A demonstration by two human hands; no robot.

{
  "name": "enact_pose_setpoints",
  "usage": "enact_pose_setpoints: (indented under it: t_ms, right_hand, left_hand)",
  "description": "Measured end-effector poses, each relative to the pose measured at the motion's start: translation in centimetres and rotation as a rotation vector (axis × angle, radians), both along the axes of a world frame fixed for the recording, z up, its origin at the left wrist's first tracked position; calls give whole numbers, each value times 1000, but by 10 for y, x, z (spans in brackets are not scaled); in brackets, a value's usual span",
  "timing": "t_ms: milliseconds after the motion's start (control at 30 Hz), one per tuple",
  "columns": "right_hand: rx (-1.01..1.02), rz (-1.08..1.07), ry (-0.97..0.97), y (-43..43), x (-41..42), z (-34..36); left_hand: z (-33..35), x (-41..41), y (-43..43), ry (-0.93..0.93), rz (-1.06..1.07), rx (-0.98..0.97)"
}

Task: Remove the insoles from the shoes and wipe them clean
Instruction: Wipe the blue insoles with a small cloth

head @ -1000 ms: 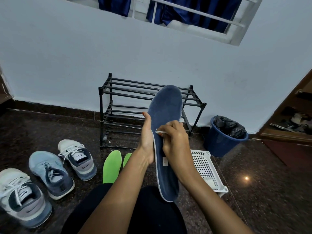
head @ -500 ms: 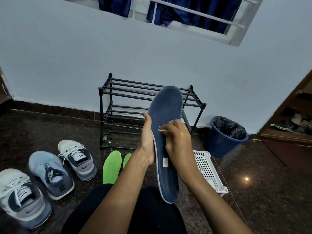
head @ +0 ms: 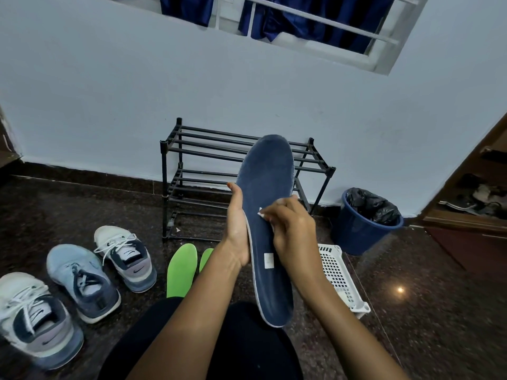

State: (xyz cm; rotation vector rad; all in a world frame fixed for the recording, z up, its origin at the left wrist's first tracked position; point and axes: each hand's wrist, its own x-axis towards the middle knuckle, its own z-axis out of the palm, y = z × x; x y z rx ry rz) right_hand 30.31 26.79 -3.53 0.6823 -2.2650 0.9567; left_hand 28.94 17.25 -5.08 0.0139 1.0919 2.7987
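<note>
A long navy insole (head: 267,185) with a white edge stands upright in front of me, toe end up. My left hand (head: 237,229) holds it from behind along its left edge, thumb pointing up. My right hand (head: 292,226) pinches a small white wipe (head: 261,212) and presses it against the insole's middle. Two green insoles (head: 182,267) lie on the floor behind my left forearm. Three sneakers stand at the left: a white and navy one (head: 126,256), a light blue one (head: 82,281) and a white and grey one (head: 33,319).
A black two-tier shoe rack (head: 192,171) stands against the wall. A white perforated basket (head: 340,275) lies on the floor at the right, a blue bin (head: 356,231) with a black liner beyond it. A wooden cabinet (head: 472,215) stands open at far right.
My right hand with the wipe has slid a little up and to the right on the insole. The insole and my left hand have barely shifted.
</note>
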Motion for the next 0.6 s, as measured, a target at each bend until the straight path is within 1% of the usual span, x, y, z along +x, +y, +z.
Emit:
enact_pose_setpoints:
  t_ms: [100, 300, 533, 600]
  right_hand:
    - [-42, -27, -19, -1, -6, 3]
    - [-17, 76, -14, -8, 15, -5]
    - [-86, -69, -12, 4, -8, 1]
    - [-78, -72, -18, 3, -6, -3]
  left_hand:
    - [-1, -2, -1, -3, 1, 29]
    - [3, 0, -3, -6, 19, 65]
    - [6, 3, 2, 41, 3, -7]
    - [5, 2, 1, 31, 6, 15]
